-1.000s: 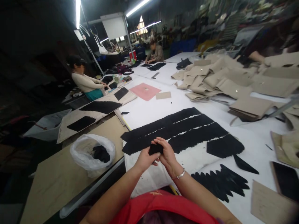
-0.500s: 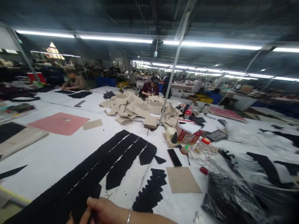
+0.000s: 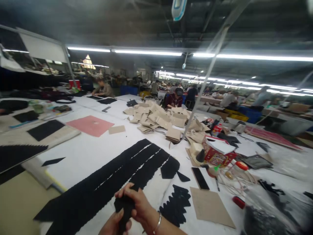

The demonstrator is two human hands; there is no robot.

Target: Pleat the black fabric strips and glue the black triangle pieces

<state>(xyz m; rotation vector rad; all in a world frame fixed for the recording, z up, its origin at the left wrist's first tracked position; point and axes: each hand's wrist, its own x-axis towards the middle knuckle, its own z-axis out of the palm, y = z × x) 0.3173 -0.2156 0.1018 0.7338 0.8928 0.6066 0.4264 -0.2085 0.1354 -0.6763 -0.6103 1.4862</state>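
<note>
Between my two hands is a small black piece (image 3: 125,206), likely fabric. My left hand (image 3: 111,223) pinches its lower part, thumb on top. From the right, my right hand (image 3: 141,202), with a bracelet (image 3: 158,223) at the wrist, has its fingers curled over the upper part. Beneath and beyond them, long black strips (image 3: 102,182) with jagged edges lie side by side on the white table (image 3: 85,150). A black scalloped stack (image 3: 174,204) rests right of my right hand. Near the strips' far end are two small black pieces (image 3: 169,169).
A phone (image 3: 200,178) and a beige sheet (image 3: 210,206) lie to the right, near a red box (image 3: 217,155). Further back is a beige heap (image 3: 158,116) beside a slanted pole (image 3: 206,81). A pink sheet (image 3: 90,125) lies left. A co-worker (image 3: 176,98) sits across the table.
The view has swung left, so the table's things sit further right. Both hands have come up into fuller view, now together on the small black piece.
</note>
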